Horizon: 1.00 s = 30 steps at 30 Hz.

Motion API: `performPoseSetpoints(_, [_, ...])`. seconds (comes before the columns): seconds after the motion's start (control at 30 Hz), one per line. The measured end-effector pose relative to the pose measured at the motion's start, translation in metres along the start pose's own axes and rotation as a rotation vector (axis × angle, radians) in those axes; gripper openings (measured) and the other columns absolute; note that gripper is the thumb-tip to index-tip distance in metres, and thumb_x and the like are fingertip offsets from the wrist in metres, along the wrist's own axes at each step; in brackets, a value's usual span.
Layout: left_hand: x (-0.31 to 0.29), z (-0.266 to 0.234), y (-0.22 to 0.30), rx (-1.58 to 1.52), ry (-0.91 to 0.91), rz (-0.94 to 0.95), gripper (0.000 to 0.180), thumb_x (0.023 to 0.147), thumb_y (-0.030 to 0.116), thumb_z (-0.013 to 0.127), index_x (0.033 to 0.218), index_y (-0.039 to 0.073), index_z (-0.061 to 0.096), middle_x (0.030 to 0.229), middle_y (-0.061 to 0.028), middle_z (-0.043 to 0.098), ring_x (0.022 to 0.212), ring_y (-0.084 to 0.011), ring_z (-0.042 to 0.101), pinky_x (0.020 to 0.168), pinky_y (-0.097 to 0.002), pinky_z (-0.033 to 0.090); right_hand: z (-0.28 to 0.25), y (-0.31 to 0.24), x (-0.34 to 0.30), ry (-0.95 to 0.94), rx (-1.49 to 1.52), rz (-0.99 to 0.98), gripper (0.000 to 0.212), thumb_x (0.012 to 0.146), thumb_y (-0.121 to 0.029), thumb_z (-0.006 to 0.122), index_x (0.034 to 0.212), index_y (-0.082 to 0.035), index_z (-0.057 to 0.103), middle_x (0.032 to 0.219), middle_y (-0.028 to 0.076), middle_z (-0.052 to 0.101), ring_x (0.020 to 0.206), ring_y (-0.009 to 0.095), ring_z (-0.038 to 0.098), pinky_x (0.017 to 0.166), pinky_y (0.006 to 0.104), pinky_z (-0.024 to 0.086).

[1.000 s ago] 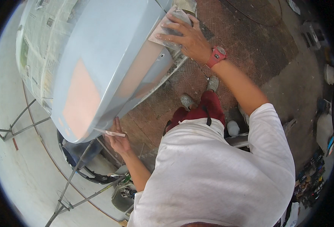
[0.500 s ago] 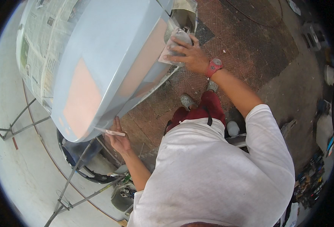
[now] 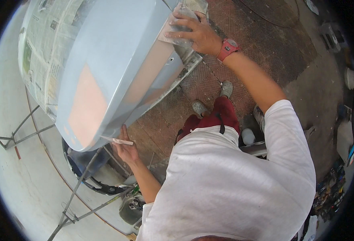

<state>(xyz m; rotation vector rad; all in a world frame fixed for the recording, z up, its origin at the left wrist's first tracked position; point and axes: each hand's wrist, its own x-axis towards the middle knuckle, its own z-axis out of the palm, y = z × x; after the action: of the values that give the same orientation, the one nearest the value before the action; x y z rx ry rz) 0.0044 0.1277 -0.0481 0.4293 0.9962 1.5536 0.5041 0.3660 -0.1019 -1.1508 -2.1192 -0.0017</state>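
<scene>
A light blue car body panel [image 3: 108, 44] with pinkish filler patches [image 3: 87, 108] stretches from the far middle toward the lower left. My right hand [image 3: 199, 35], wearing a red wristwatch [image 3: 227, 49], presses a translucent sanding block [image 3: 181, 26] with a pale sheet of sandpaper [image 3: 163, 37] against the panel's right side near its far end. The fingers are wrapped over the block. Below the panel's near tip, my left hand [image 3: 128, 150] holds a thin pinkish-white strip [image 3: 122, 141] between its fingers. One fingertip reaches the panel's lower edge.
Newspaper and plastic masking [image 3: 44, 52] cover the left part of the bodywork. Metal stand legs [image 3: 78, 184] spread beneath it beside a dark curved part [image 3: 100, 186]. A patterned mat [image 3: 241, 52] lies underfoot, with a white container [image 3: 248, 136] by my legs.
My right hand has slid the sanding block and sandpaper up and left along the panel's side, uncovering more of the lower edge. My left hand has stayed nearly in place.
</scene>
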Motion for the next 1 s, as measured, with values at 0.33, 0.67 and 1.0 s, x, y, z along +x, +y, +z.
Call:
performPoseSetpoints(0.33, [0.001, -0.007, -0.001, -0.005, -0.03, 0.005, 0.069, 0.111, 0.037, 0.049, 0.167, 0.011, 0.018, 0.167, -0.031, 0.023, 0.158, -0.0425, 0.022, 0.1, -0.0439, 0.062, 0.007, -0.008, -0.053, -0.035, 0.028, 0.054, 0.084, 0.078, 0.005, 0.071, 0.146, -0.043, 0.059, 0.155, -0.002, 0.049, 0.155, 0.021, 0.035, 0.125, 0.0603, 0.024])
performPoseSetpoints(0.67, [-0.035, 0.097, -0.051, 0.133, 0.148, -0.098, 0.06, 0.11, 0.035, 0.054, 0.161, 0.009, 0.034, 0.158, -0.0194, 0.047, 0.143, -0.0339, 0.051, 0.118, -0.048, 0.046, -0.081, -0.088, -0.048, 0.174, 0.762, 0.625, 0.067, 0.085, 0.004, 0.06, 0.145, -0.024, 0.062, 0.149, 0.011, 0.055, 0.139, 0.032, 0.054, 0.116, 0.0457, 0.04])
performPoseSetpoints(1.0, [0.001, 0.248, -0.11, 0.62, -0.065, 0.107, 0.052, 0.113, 0.031, 0.052, 0.155, 0.004, 0.041, 0.143, -0.0151, 0.058, 0.129, -0.0251, 0.06, 0.11, -0.0372, 0.049, -0.143, -0.186, -0.032, -0.498, 0.103, -0.038, 0.05, 0.091, -0.013, 0.063, 0.138, -0.03, 0.067, 0.14, 0.008, 0.058, 0.145, 0.04, 0.043, 0.107, 0.0766, 0.032])
